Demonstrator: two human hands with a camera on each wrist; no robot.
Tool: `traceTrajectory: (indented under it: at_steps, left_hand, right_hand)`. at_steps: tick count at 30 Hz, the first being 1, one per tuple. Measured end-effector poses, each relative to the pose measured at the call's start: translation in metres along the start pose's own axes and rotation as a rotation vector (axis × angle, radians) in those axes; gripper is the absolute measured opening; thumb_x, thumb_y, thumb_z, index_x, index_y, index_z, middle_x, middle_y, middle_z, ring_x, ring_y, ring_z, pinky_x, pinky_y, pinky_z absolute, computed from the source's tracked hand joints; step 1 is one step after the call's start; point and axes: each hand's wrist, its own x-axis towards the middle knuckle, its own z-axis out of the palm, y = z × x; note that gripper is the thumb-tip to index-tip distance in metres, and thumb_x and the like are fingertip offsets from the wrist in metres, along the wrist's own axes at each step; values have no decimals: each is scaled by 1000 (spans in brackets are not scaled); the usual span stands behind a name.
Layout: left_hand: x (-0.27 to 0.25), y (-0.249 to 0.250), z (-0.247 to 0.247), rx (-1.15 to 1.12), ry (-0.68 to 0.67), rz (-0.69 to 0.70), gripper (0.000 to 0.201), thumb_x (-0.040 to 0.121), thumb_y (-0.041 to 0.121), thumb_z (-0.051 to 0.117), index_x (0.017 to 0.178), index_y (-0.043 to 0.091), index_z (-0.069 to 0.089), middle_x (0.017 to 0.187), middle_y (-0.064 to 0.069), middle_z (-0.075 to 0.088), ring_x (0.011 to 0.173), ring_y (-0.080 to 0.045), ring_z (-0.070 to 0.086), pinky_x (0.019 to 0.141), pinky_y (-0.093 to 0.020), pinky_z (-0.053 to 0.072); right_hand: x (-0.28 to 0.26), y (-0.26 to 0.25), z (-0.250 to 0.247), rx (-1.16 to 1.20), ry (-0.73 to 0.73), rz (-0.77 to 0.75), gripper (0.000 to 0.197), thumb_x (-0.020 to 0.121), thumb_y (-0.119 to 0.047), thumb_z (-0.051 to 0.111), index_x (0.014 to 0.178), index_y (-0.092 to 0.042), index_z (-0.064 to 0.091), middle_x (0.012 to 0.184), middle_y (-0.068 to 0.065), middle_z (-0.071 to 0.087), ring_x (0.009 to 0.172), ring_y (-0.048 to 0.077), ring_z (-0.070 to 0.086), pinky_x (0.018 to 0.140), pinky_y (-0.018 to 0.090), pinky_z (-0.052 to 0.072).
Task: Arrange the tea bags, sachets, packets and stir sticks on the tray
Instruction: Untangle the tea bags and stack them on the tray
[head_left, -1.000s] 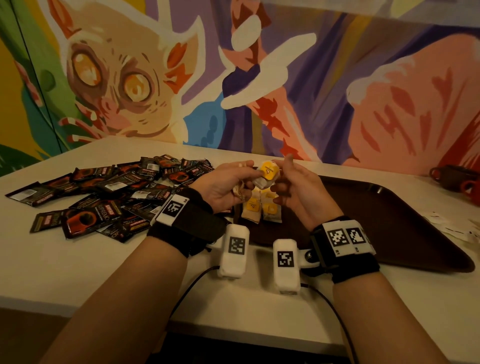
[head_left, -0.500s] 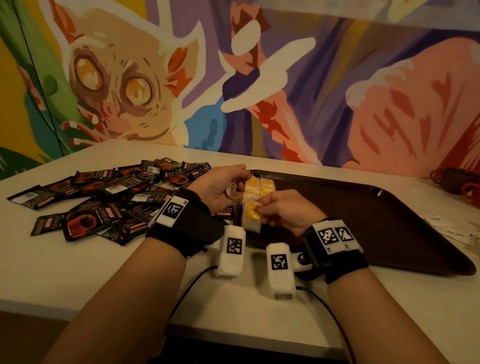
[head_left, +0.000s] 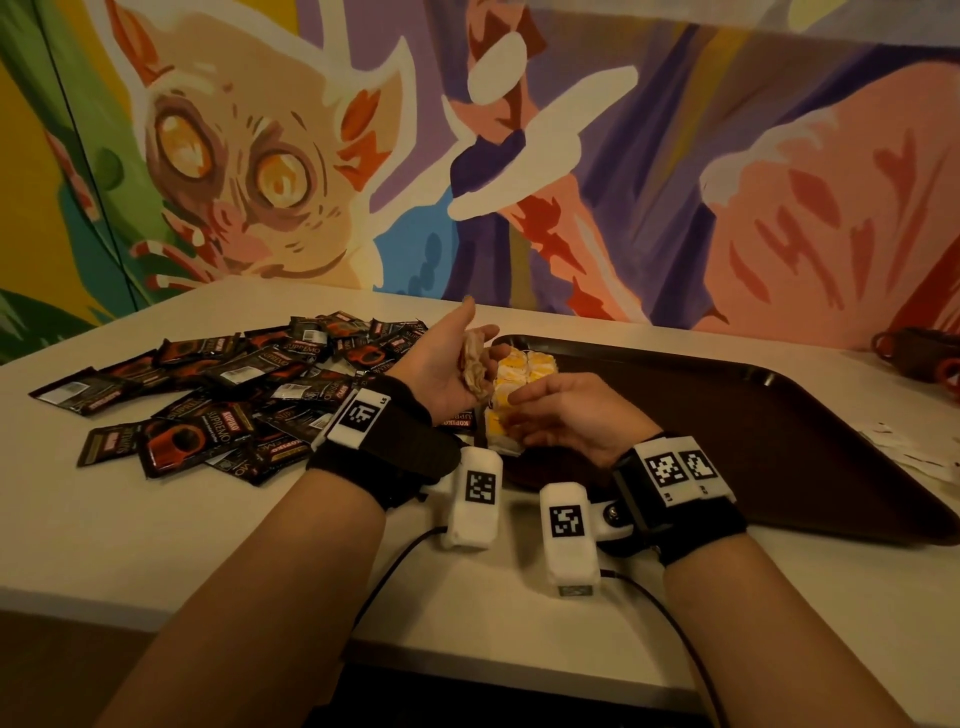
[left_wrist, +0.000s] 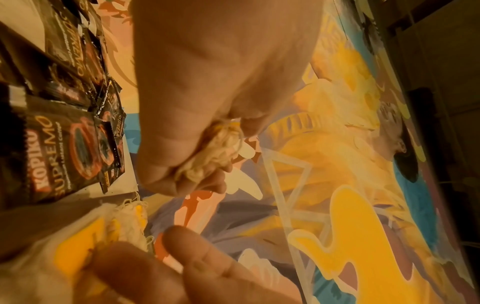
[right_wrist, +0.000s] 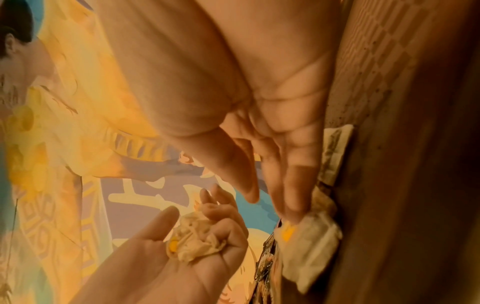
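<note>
A dark brown tray (head_left: 779, 441) lies on the white table, with a short row of yellow-tagged tea bags (head_left: 519, 369) at its left end. My right hand (head_left: 519, 413) rests with straight fingers (right_wrist: 291, 197) on the nearest tea bag (right_wrist: 311, 236) of that row. Just left of it my left hand (head_left: 475, 345) is turned palm up, fingers curled round a crumpled bunch of tea bags (head_left: 474, 366) and strings (left_wrist: 215, 148). Left of the tray, a heap of black coffee sachets (head_left: 223, 400) is spread on the table.
Two dark cups (head_left: 924, 358) stand at the far right by the painted wall. White paper sachets (head_left: 909, 452) lie right of the tray. The table's near edge (head_left: 467, 670) runs under my forearms, and cables trail from the wrist cameras.
My right hand carried a yellow-tagged tea bag down from between the hands and set it on the tray's row. My left hand turned palm up, still holding its bunch.
</note>
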Motion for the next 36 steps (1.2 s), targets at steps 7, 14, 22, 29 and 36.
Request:
traceTrajectory:
  at_steps: [7,14,22,29,36]
  left_hand:
    - [-5,-5,3,-53,-79,-14,42,100,46,33,91,10,54,73,-5,49,61,-13,44,59,-25,37]
    - [-3,-10,6,-117,-155,-16,18,97,6,37,107,12,51,73,-4,43,64,-15,46,65,-28,44]
    - [-3,-10,7,-215,-230,0,24,98,2,34,112,10,52,82,-10,45,78,-21,51,88,-38,46]
    - [1,-10,3,-223,-144,67,24,94,-3,35,106,10,52,72,-6,45,70,-16,47,79,-33,46]
    - [4,-10,1,44,-166,31,25,92,-3,44,109,11,56,88,-3,49,65,-8,39,57,-19,29]
  right_hand:
    - [-4,-2,0,68,119,-211,10,92,-13,57,97,-8,63,82,6,65,64,13,59,58,21,50]
    - [-3,2,1,46,58,-283,16,81,-5,68,94,-13,63,83,5,63,70,15,60,63,27,50]
    - [3,5,0,29,138,-278,11,86,-1,61,89,-11,62,84,8,62,72,18,59,69,30,52]
    - [3,3,-7,97,206,-229,14,92,-8,55,104,-8,62,79,6,67,60,13,56,55,25,44]
    - [2,3,-14,100,295,-216,7,90,-12,60,90,-16,65,77,1,64,62,10,51,53,23,40]
